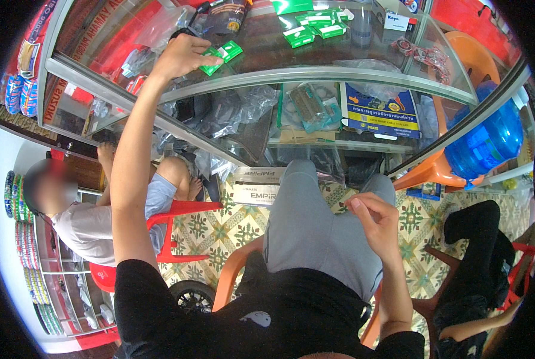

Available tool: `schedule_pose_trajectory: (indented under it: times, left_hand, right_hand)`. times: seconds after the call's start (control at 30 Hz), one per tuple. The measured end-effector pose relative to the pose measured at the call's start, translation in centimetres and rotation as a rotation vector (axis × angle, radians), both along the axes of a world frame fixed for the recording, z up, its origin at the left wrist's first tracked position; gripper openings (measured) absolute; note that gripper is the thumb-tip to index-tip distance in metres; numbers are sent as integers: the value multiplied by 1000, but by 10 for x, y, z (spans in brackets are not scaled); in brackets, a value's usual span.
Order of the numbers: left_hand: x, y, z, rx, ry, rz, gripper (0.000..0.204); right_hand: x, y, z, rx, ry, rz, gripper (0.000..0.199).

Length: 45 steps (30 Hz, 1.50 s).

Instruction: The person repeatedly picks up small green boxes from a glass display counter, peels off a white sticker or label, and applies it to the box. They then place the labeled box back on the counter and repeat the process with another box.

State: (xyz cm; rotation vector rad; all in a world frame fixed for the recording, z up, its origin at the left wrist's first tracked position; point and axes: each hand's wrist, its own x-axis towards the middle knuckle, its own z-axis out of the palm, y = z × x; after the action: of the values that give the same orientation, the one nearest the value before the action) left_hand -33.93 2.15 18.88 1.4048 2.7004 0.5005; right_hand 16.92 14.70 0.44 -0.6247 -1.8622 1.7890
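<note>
Head view: left hand (185, 57) at white-printed green boxes (231, 51), grip unclear; right hand (376, 220) loosely curled above grey trousers (312, 230)

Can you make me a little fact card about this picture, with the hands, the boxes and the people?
Left hand: at a small green box on the glass counter; grip unclear
Right hand: above the grey trousers, nothing seen in it
More boxes: green cluster farther right
Right side: big blue water bottle
People nearby: seated person at left; person in dark clothes, partly seen, at right
</note>
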Motion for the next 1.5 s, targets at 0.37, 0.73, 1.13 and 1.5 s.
schedule_pose_trajectory:
  times: [0.37, 0.73, 1.13, 1.5]
  left_hand:
    - [2, 2, 0, -49, -10, 49, 84]
    - [-2, -1, 2, -25, -165, -41, 81]
    - [5, 3, 13, -107, -193, -23, 78]
    - [-1, 8, 12, -117, -84, -122, 77]
  right_hand:
    - [1, 0, 1, 5, -9, 6, 15]
    - [2, 2, -2, 6, -17, -4, 14]
    - [2, 1, -5, 13, -19, -2, 15]
    - [4, 2, -6, 11, -18, -9, 14]
